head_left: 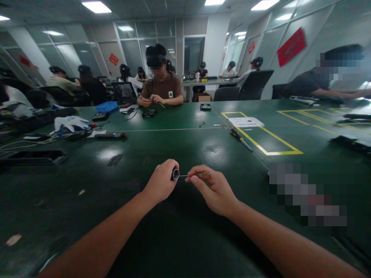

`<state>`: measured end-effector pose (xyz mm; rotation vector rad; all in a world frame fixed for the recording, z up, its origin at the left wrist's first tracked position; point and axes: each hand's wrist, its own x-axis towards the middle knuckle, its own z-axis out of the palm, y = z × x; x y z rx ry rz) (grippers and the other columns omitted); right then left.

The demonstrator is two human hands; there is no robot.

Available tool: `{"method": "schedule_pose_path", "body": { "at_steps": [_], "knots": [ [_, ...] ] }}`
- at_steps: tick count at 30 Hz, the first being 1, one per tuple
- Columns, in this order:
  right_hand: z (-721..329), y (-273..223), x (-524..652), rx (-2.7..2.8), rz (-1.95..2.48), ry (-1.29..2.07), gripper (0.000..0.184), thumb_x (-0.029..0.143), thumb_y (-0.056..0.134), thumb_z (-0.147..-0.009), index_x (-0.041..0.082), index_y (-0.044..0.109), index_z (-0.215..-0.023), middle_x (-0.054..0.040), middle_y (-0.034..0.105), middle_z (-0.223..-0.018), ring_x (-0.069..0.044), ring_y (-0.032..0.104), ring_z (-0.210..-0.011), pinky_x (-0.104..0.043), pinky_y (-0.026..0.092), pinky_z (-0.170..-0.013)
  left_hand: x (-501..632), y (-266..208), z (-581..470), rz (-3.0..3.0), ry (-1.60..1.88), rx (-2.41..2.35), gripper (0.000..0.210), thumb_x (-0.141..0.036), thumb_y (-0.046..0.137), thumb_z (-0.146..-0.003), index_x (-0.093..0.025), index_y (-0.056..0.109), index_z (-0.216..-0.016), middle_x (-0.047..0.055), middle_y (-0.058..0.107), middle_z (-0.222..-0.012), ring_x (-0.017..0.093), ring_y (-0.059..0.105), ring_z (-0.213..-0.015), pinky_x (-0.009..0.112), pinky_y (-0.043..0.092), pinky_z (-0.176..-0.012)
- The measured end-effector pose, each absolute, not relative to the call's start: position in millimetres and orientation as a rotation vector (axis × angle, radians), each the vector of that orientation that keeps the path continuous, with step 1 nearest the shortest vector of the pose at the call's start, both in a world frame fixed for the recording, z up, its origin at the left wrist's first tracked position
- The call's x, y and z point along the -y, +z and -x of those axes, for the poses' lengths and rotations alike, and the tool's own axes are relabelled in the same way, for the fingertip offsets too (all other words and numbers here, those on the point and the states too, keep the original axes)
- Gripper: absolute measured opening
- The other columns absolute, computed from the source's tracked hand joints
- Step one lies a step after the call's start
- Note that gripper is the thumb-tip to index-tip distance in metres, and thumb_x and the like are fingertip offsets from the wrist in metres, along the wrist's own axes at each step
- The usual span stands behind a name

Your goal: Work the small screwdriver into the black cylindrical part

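Near the middle of the view, my left hand (160, 180) is closed around a small black cylindrical object (175, 174); its round, light-rimmed end faces me and the rest is hidden by the fingers. My right hand (216, 191) grips a small screwdriver with a clear amber handle (205, 175). Its thin metal shaft points left and reaches to the side of the black cylinder, apparently touching it. Both hands are above the dark green table (156, 227).
Farther right lies a yellow-and-black screwdriver (242, 139), by a white paper sheet (246, 122) and yellow tape. At left are a pen-shaped electric driver (110, 136), white gloves (71, 124) and a blue bin (106, 106). A person (162, 87) works opposite.
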<state>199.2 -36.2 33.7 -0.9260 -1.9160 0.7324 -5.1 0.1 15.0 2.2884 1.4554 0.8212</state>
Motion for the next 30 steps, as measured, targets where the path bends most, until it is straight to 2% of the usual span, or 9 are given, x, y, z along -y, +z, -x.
{"method": "schedule_pose_path", "body": {
  "at_steps": [30],
  "knots": [
    [-200.1,35.7,35.7,1.946,0.956,0.665,0.011,0.029,0.055,-0.100,0.023,0.065,-0.103,-0.0026,0.075,-0.091,-0.018,0.073,-0.084,-0.031,0.053,-0.078,-1.0,12.3,5.7,-2.268,0.861,-1.420,0.012,-0.008,0.053,-0.084,-0.020,0.053,-0.087,0.001,0.058,-0.087,0.017,0.054,-0.080,0.030,0.038,-0.068]
  ]
}}
